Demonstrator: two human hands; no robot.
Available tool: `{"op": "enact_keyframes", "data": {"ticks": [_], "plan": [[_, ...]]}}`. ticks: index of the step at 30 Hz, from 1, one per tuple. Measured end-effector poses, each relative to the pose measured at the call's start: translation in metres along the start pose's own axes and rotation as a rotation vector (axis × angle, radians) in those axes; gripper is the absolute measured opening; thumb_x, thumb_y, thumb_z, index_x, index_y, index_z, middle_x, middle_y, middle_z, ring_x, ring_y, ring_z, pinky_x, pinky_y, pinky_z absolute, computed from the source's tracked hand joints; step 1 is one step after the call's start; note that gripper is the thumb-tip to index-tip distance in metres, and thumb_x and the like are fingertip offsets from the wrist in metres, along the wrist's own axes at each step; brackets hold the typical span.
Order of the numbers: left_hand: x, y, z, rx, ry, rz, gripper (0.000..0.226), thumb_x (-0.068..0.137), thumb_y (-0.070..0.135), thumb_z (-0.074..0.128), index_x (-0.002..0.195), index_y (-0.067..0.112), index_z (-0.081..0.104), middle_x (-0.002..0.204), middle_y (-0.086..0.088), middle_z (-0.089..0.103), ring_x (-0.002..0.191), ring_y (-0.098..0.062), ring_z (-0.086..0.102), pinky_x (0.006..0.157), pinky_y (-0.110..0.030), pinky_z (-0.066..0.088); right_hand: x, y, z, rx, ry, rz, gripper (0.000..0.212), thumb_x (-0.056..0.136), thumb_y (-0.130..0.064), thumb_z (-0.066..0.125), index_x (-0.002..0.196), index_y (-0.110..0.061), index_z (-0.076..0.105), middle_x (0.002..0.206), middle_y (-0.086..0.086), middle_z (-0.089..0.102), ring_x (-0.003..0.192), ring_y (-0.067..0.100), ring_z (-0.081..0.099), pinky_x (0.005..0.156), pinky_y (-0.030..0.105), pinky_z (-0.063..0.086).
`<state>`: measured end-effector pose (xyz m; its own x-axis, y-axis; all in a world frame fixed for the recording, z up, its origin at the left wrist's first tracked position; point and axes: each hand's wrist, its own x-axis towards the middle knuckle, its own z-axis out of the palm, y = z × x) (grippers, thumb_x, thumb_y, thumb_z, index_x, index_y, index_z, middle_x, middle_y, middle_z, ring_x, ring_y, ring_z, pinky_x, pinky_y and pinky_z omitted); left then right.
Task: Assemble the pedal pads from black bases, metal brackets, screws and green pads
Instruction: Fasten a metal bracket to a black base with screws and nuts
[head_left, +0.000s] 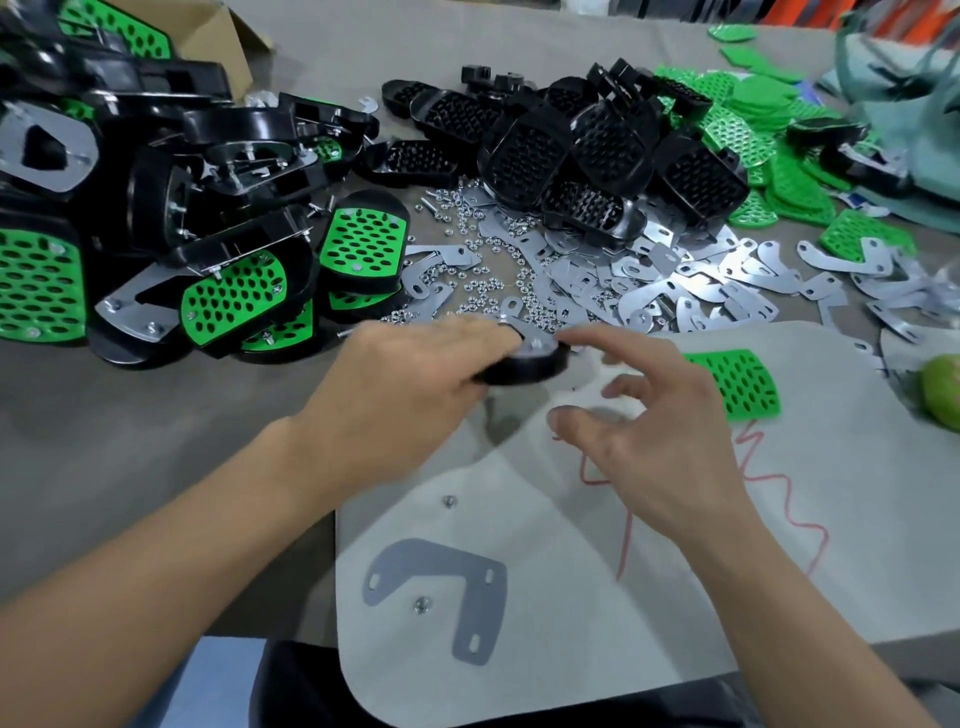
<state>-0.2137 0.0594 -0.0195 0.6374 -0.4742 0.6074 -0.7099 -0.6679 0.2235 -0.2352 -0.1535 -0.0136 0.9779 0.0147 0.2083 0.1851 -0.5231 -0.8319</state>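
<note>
My left hand (400, 387) grips a black base (524, 366) at the middle of the table, a metal bracket and a screw showing on its top. My right hand (654, 431) hovers just right of the base, fingers loosely spread, holding nothing I can see; it is blurred. A green pad (737, 382) lies flat on the white mat (779, 545) beyond my right hand. A loose metal bracket (441, 592) lies on the mat near me, with two nuts (421, 604) beside it.
Finished pedals (234, 291) are heaped at the left. Bare black bases (571, 150) pile up at the back, green pads (753, 119) at the back right. Loose brackets (675, 280) and nuts (483, 270) cover the middle. A green fruit (943, 392) sits at the right edge.
</note>
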Motion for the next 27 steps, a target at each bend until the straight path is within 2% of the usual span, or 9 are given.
{"op": "enact_keyframes", "data": {"ticks": [2, 3, 5, 7, 11, 15, 20, 25, 27], "plan": [[0.010, 0.000, -0.007, -0.209, 0.040, -0.226, 0.031, 0.082, 0.008, 0.083, 0.110, 0.021, 0.079, 0.084, 0.018, 0.071, 0.069, 0.002, 0.061, 0.066, -0.013, 0.048, 0.005, -0.003, -0.003, 0.119, -0.016, -0.083, 0.053, 0.066, -0.009, 0.081, 0.111, -0.036, 0.072, 0.122, -0.023, 0.064, 0.119, 0.009, 0.060, 0.095, 0.026, 0.051], [0.015, 0.001, -0.011, -0.292, 0.026, -0.296, 0.031, 0.082, 0.012, 0.084, 0.108, 0.028, 0.078, 0.081, 0.021, 0.069, 0.070, 0.003, 0.061, 0.068, -0.013, 0.049, 0.010, -0.006, -0.005, 0.184, -0.030, -0.119, 0.048, 0.068, -0.006, 0.079, 0.108, -0.031, 0.071, 0.119, -0.018, 0.067, 0.118, 0.013, 0.062, 0.098, 0.030, 0.051], [0.022, 0.004, -0.014, -0.477, -0.028, -0.420, 0.032, 0.080, 0.018, 0.081, 0.108, 0.034, 0.074, 0.088, 0.017, 0.075, 0.083, -0.002, 0.070, 0.079, -0.029, 0.058, 0.019, -0.011, -0.008, 0.297, -0.088, -0.168, 0.038, 0.073, -0.002, 0.075, 0.100, -0.027, 0.065, 0.102, -0.015, 0.068, 0.103, 0.012, 0.065, 0.096, 0.030, 0.052], [0.024, 0.012, -0.015, -0.645, -0.019, -0.499, 0.033, 0.079, 0.015, 0.077, 0.107, 0.031, 0.073, 0.097, 0.010, 0.077, 0.092, -0.012, 0.074, 0.086, -0.041, 0.060, 0.026, -0.015, -0.010, 0.317, -0.122, -0.226, 0.036, 0.078, 0.000, 0.071, 0.099, -0.028, 0.058, 0.096, -0.018, 0.063, 0.097, 0.009, 0.061, 0.086, 0.023, 0.051], [0.023, 0.021, -0.011, -0.724, 0.094, -0.559, 0.042, 0.079, 0.010, 0.076, 0.106, 0.039, 0.060, 0.093, 0.005, 0.077, 0.085, -0.014, 0.075, 0.079, -0.033, 0.061, 0.032, -0.019, -0.006, 0.375, -0.154, -0.279, 0.038, 0.084, 0.002, 0.066, 0.104, -0.030, 0.056, 0.099, -0.019, 0.061, 0.098, 0.005, 0.059, 0.081, 0.020, 0.050], [0.022, 0.024, -0.010, -0.717, 0.103, -0.521, 0.046, 0.082, 0.004, 0.073, 0.112, 0.035, 0.057, 0.093, 0.006, 0.075, 0.086, -0.014, 0.075, 0.076, -0.025, 0.059, 0.030, -0.018, 0.000, 0.458, -0.132, -0.244, 0.039, 0.080, 0.002, 0.072, 0.103, -0.026, 0.058, 0.094, -0.015, 0.064, 0.092, 0.006, 0.061, 0.077, 0.020, 0.050], [0.024, 0.024, -0.007, -0.661, 0.091, -0.471, 0.048, 0.083, 0.004, 0.072, 0.115, 0.035, 0.057, 0.099, 0.009, 0.073, 0.094, -0.017, 0.073, 0.082, -0.031, 0.058, 0.029, -0.018, 0.003, 0.468, -0.089, -0.243, 0.044, 0.078, 0.005, 0.071, 0.104, -0.029, 0.063, 0.099, -0.013, 0.069, 0.097, 0.009, 0.065, 0.080, 0.025, 0.053], [0.019, 0.024, -0.003, -0.410, 0.056, -0.411, 0.041, 0.083, 0.014, 0.069, 0.113, 0.036, 0.052, 0.098, 0.015, 0.067, 0.089, -0.016, 0.070, 0.079, -0.044, 0.058, 0.023, -0.009, 0.010, 0.398, -0.051, -0.262, 0.047, 0.076, 0.003, 0.072, 0.091, -0.039, 0.054, 0.088, -0.019, 0.063, 0.087, 0.009, 0.063, 0.077, 0.021, 0.050], [0.016, 0.023, -0.001, -0.324, 0.056, -0.358, 0.037, 0.084, 0.015, 0.069, 0.111, 0.035, 0.054, 0.097, 0.015, 0.065, 0.087, -0.016, 0.066, 0.075, -0.044, 0.057, 0.023, -0.006, 0.013, 0.367, -0.048, -0.270, 0.045, 0.077, 0.002, 0.072, 0.090, -0.037, 0.053, 0.088, -0.018, 0.062, 0.088, 0.012, 0.062, 0.079, 0.023, 0.050]]}}
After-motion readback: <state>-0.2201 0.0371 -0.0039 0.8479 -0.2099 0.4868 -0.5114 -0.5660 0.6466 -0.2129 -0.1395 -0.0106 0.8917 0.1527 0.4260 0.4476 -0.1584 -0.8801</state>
